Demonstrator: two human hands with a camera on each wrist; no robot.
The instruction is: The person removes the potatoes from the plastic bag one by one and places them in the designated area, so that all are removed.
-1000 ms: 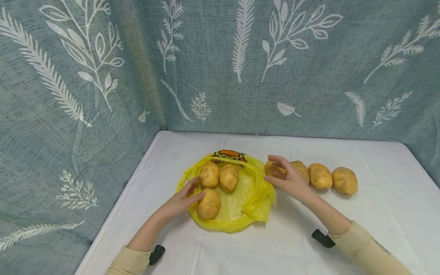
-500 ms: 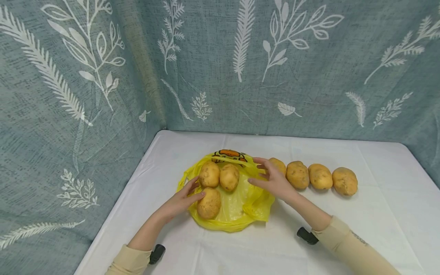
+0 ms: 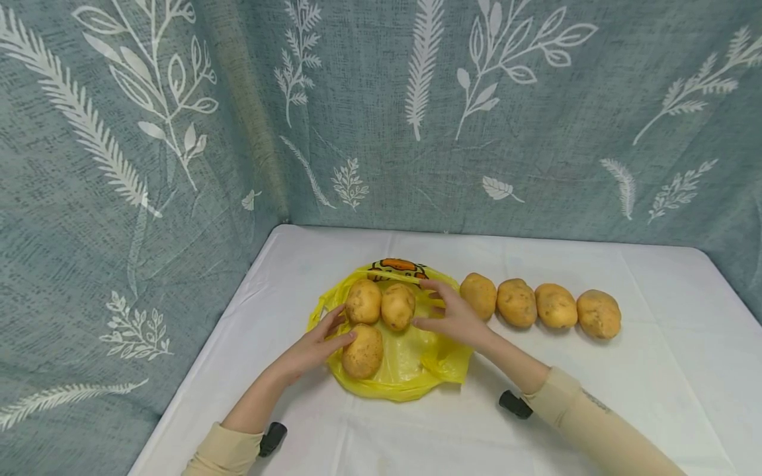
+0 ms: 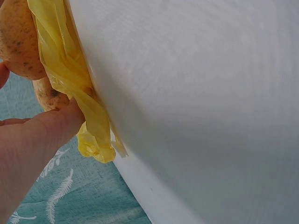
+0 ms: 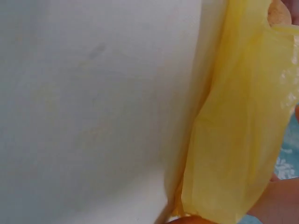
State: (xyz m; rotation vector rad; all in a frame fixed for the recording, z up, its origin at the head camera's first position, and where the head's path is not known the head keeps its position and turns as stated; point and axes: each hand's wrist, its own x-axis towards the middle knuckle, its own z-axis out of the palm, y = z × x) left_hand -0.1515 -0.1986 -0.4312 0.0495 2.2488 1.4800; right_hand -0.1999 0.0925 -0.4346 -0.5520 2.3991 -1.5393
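A yellow plastic bag [image 3: 399, 370] lies spread on the table with its mouth up. Three potatoes sit in it: a back-left potato [image 3: 363, 302], a back-right potato [image 3: 397, 307] and a front potato [image 3: 364, 354]. At the bag's left rim is the left hand [image 3: 309, 350], its thumb by the front potato and its fingers beside the back-left one. The left wrist view has a finger [image 4: 60, 121] against the yellow plastic. Over the bag's right side reaches the right hand [image 3: 455, 319], fingers spread, holding nothing, its fingertips close to the back-right potato.
Right of the bag a row of several potatoes runs along the white-covered table [image 3: 417, 436]; the nearest potato [image 3: 478, 296] lies just behind the right hand, the farthest potato [image 3: 598, 315] at the right. A blue-green leaf-patterned curtain [image 3: 369, 112] hangs behind and to the left.
The right hand has moved left, from beside the nearest potato of the row to over the bag's right side. That potato shows fully now. The left hand has stayed in place.
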